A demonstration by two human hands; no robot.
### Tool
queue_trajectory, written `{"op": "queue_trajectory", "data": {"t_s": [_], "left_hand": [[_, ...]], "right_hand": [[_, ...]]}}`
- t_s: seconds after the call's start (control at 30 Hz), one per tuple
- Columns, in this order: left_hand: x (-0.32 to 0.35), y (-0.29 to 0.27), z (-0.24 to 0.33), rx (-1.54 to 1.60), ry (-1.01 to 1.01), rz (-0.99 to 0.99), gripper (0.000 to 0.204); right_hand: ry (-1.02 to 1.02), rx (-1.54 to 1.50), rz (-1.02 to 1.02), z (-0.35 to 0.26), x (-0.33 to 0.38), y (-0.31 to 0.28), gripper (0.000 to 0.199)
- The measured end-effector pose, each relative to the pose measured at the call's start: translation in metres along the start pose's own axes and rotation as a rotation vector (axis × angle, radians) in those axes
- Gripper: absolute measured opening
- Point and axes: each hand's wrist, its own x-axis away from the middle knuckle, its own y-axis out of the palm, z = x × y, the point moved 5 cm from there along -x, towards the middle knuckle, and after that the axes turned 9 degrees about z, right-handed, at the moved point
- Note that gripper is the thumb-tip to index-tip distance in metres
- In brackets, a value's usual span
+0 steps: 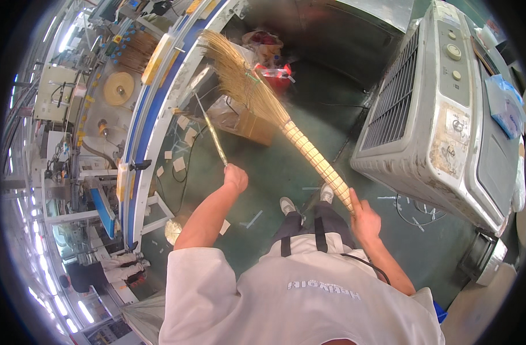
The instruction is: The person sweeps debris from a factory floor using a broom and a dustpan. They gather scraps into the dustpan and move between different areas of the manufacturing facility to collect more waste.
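My right hand [365,219] is closed around the lower end of the bound handle of a straw broom [314,155]. The broom slants up and to the left, its bristles fanned out at the far end. My left hand [236,177] grips a thin, yellowish metal rod, which looks like the handle of a long-handled dustpan [216,138]. The rod's far end meets a pale-edged, grey piece beside the bristles, partly hidden by them. Behind the broom stands an open cardboard box [256,127] with clear plastic in it.
A large grey-white air cooler [446,115] stands at the right. Along the left runs a workbench edge with a blue strip [142,123]. Paper scraps [179,164] and a dark cable lie on the green floor [263,184]. Bagged items and red plastic [277,75] sit at the back.
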Motion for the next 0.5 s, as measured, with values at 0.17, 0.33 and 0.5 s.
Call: {"op": "queue_trajectory", "data": {"t_s": [0.17, 0.33, 0.5], "left_hand": [[0.012, -0.021, 0.004, 0.001, -0.023, 0.028, 0.026], [0.042, -0.074, -0.013, 0.220, -0.114, 0.265, 0.022], [0.107, -0.172, -0.070, 0.731, -0.427, 0.629, 0.034]], "right_hand": [[-0.025, 0.025, 0.045, 0.016, -0.006, 0.005, 0.076], [0.024, -0.092, -0.072, 0.017, -0.014, 0.001, 0.078], [0.100, -0.230, -0.158, 0.029, -0.014, 0.010, 0.080]]}}
